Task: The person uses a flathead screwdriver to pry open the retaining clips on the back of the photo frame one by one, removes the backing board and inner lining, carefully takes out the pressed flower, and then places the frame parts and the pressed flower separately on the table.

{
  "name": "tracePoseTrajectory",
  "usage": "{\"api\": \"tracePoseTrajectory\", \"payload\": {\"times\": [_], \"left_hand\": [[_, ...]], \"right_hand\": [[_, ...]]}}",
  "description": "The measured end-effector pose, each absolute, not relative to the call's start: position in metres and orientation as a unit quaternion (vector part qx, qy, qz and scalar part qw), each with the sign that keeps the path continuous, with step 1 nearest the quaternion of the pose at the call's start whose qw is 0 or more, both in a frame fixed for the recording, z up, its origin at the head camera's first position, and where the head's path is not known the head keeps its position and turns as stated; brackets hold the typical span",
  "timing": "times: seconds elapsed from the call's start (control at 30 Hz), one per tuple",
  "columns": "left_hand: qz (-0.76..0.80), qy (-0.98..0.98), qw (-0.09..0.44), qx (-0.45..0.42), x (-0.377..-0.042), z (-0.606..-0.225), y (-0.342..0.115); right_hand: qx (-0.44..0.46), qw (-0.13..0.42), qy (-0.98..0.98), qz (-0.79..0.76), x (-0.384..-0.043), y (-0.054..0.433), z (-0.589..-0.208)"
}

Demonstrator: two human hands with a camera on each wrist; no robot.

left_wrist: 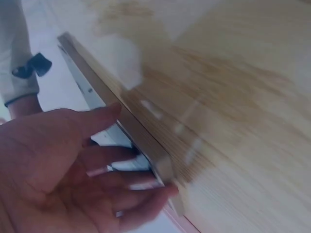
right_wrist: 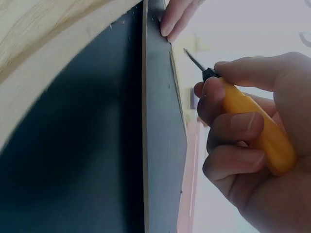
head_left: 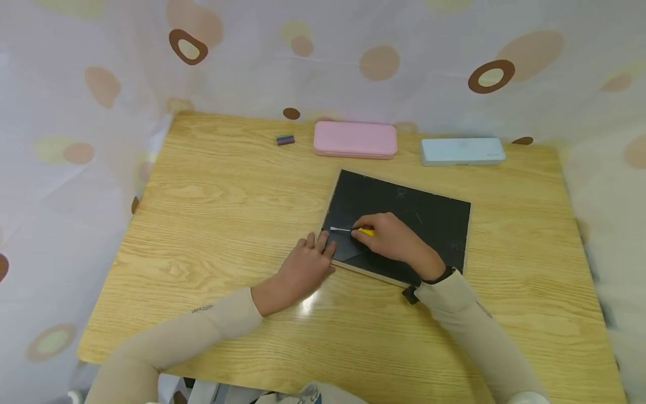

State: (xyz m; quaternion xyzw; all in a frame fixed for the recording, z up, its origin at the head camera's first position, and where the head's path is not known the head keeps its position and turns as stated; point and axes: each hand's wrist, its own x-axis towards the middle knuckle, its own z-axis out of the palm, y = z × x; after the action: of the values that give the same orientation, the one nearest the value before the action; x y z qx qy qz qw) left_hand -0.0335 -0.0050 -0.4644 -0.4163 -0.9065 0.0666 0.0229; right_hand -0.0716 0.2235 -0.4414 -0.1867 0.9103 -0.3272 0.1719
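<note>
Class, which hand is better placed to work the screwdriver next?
Likely the right hand: it grips the yellow screwdriver above the black panel, while the left hand touches the panel's near-left corner.

A screwdriver with a rounded yellow handle (right_wrist: 243, 108), black collar and slim silvery metal shaft is held in the right hand (head_left: 391, 235), tip leftward above a rectangular black panel with pale wooden edging (head_left: 388, 196), lying askew on the table (head_left: 212, 207).

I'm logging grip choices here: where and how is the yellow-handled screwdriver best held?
Likely by its thick yellow handle, from the person's right, where the right hand grips it: the thin shaft points left in the head view.
</note>
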Motion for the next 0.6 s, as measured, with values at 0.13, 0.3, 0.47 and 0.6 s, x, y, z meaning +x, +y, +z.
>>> {"api": "tracePoseTrajectory", "payload": {"times": [0.13, 0.3, 0.47, 0.6], "left_hand": [[0.029, -0.892, -0.004, -0.451, -0.04, -0.465, -0.017], [-0.011, -0.877, -0.026, -0.48, -0.046, -0.465, -0.027], [0.003, -0.87, -0.048, -0.491, -0.053, -0.463, -0.034], [-0.002, -0.869, -0.034, -0.494, -0.054, -0.464, -0.039]], "right_hand": [[-0.188, 0.186, 0.912, -0.314, -0.077, 0.216, -0.445], [-0.188, 0.196, 0.912, -0.308, -0.082, 0.209, -0.45], [-0.183, 0.21, 0.908, -0.312, -0.084, 0.204, -0.451], [-0.178, 0.217, 0.906, -0.315, -0.085, 0.201, -0.453]]}}
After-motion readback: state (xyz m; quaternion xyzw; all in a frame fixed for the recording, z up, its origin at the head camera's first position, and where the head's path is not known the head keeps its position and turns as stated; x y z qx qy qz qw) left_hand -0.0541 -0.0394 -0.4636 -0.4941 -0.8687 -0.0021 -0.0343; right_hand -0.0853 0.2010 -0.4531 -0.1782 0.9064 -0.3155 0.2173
